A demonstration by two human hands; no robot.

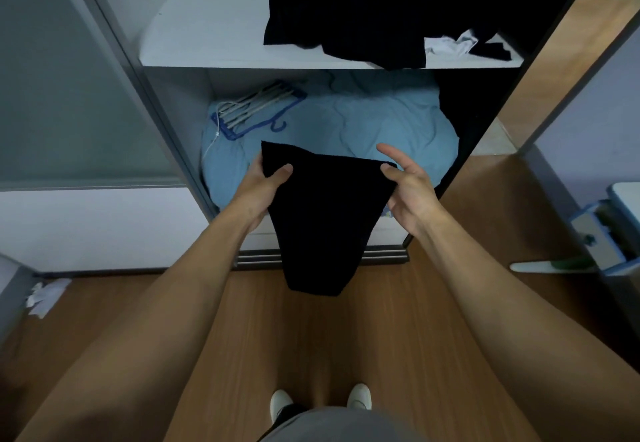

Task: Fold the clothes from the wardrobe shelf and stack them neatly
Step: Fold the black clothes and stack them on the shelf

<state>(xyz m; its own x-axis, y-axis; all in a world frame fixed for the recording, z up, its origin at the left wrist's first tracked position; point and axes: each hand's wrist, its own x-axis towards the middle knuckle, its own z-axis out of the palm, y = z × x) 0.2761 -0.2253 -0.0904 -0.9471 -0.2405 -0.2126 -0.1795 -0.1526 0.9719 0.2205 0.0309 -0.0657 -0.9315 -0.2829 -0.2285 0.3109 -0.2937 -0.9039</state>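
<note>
- Shoes [359, 396] on the wood floor [398, 320], standing square to the wardrobe; bare floor on both sides of the feet.
- Black garment [322, 220] held up in the air between the hands, top edge stretched roughly level, the rest hanging narrow toward the floor and touching nothing.
- Left hand [263, 182] grips the left top corner, thumb on the front.
- Right hand [405, 182] pinches the right top corner under the thumb, forefinger standing free.
- Step, as I read it: one piece is out and spread, and the fold is starting. Next it needs the two corners brought together, or a flat place to lay it.
- Just beyond the hands is blue bedding [363, 123] in the lower bay, with hangers [256, 109] on its left; soft and uneven.
- Shelf [207, 46] above has its left half bare, room for a stack.
- Pile of dark clothes [346, 15] fills the right half, one piece drooping over the front edge; a white cloth [446, 45] is tucked in it.
</note>
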